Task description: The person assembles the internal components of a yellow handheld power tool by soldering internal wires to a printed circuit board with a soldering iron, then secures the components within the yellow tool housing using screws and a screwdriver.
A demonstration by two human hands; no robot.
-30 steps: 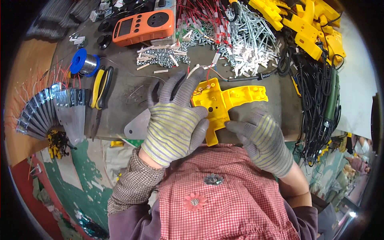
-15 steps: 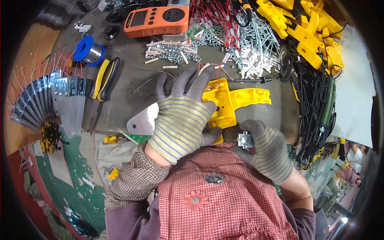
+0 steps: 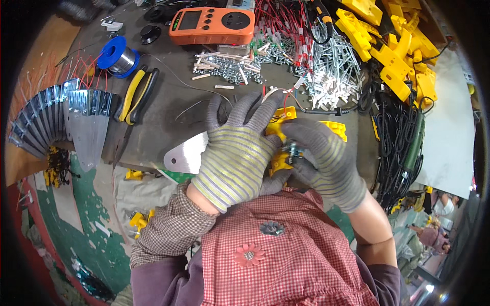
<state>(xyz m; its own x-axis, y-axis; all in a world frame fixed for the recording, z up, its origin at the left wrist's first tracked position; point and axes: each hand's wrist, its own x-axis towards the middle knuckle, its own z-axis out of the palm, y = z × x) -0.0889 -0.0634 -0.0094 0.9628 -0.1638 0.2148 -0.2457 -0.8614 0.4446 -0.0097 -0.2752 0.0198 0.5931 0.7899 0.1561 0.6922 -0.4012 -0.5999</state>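
A yellow plastic housing (image 3: 336,130) with a handle-like arm lies on the bench, largely covered by both hands. My left hand (image 3: 237,148), in a striped grey glove, is closed on its left side, thumb by the near edge. From under that hand a shiny metal plate (image 3: 188,154) with a hole sticks out; whether it joins the housing is hidden. Over the housing, my right hand (image 3: 329,160) pinches a small silvery block-shaped part (image 3: 292,152) between thumb and fingers. Thin red and white wires (image 3: 291,94) run out beyond the housing's far edge.
Pliers (image 3: 135,97), a solder spool (image 3: 120,56) and stacked metal plates (image 3: 88,125) are on the left. Behind are an orange meter (image 3: 212,26) and piles of screws (image 3: 339,61). Yellow housings (image 3: 398,56) and black cables (image 3: 398,137) line the right.
My right hand has moved left and away from me, bringing the small silvery part from beside the housing to over it. The left hand keeps its hold on the housing.
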